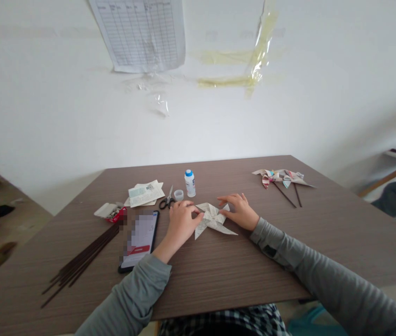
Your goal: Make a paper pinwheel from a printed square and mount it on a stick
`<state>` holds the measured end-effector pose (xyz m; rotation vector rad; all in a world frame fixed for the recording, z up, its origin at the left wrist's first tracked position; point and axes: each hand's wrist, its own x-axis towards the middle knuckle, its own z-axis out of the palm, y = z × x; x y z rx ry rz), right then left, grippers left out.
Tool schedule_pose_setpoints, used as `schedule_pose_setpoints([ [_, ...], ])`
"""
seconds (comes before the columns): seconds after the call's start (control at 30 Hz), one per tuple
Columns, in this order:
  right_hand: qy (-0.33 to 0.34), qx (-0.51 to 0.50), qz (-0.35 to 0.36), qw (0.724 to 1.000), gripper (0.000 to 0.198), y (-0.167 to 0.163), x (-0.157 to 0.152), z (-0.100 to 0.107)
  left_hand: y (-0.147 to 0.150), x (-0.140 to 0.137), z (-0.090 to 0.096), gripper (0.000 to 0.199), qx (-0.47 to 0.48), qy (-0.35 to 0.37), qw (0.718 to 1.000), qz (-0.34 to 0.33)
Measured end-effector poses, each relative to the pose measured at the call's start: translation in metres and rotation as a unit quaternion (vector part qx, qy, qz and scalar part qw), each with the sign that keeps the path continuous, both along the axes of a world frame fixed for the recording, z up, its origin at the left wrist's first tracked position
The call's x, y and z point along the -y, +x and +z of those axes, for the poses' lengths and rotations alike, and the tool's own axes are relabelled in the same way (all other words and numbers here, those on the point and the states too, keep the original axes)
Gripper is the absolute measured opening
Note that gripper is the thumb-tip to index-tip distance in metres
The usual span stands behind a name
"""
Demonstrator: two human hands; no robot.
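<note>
A paper pinwheel (213,218) folded from printed newspaper lies on the brown table in front of me, its pointed blades spread around a folded centre. My left hand (183,219) is at its left side, thumb and forefinger close together on a blade's edge. On the opposite side, my right hand (240,211) has its thumb and fingers apart, the thumb tip at the right blade. Just beyond the left hand are black-handled scissors (167,199), a small clear cup (179,195) and a white bottle with a blue cap (190,183).
Two finished pinwheels on sticks (282,179) lie at the back right. To the left are paper pieces (145,193), an open red and white box (111,212), a bundle of thin brown sticks (82,256) and a phone (139,240). A white wall stands behind the table.
</note>
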<state>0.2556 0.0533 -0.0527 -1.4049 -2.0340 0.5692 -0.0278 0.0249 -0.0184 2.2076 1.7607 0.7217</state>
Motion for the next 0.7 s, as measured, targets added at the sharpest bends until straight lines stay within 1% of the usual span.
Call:
schedule_pose_setpoints([
  [0.1, 0.015, -0.014, 0.000, 1.000, 0.044, 0.004, -0.001, -0.004, -0.002, 0.000, 0.002, 0.016, 0.014, 0.007, 1.000, -0.008],
  [0.23, 0.063, -0.033, 0.009, 0.997, 0.035, 0.014, -0.006, -0.007, -0.009, 0.000, 0.001, 0.023, 0.020, 0.012, 0.999, -0.023],
  [0.3, 0.083, -0.024, 0.013, 0.996, 0.035, 0.023, -0.009, -0.009, -0.013, 0.004, 0.001, 0.025, 0.008, 0.013, 0.999, -0.029],
  [0.37, 0.088, 0.009, 0.019, 0.996, 0.038, 0.032, -0.012, -0.011, -0.018, 0.008, 0.000, 0.030, -0.012, 0.012, 0.999, -0.037],
  [0.43, 0.075, 0.065, 0.022, 0.995, 0.044, 0.039, -0.014, -0.014, -0.023, 0.014, 0.001, 0.034, -0.040, 0.003, 0.998, -0.048],
  [0.57, 0.009, 0.178, 0.002, 0.984, 0.056, 0.042, -0.013, -0.020, -0.030, 0.021, -0.001, 0.036, -0.084, -0.036, 0.994, -0.065],
  [0.63, -0.008, 0.206, 0.000, 0.979, 0.059, 0.041, -0.011, -0.022, -0.032, 0.022, -0.003, 0.039, -0.092, -0.041, 0.992, -0.073],
  [0.7, -0.009, 0.218, 0.000, 0.976, 0.060, 0.040, -0.009, -0.023, -0.033, 0.023, -0.005, 0.041, -0.102, -0.039, 0.991, -0.081],
])
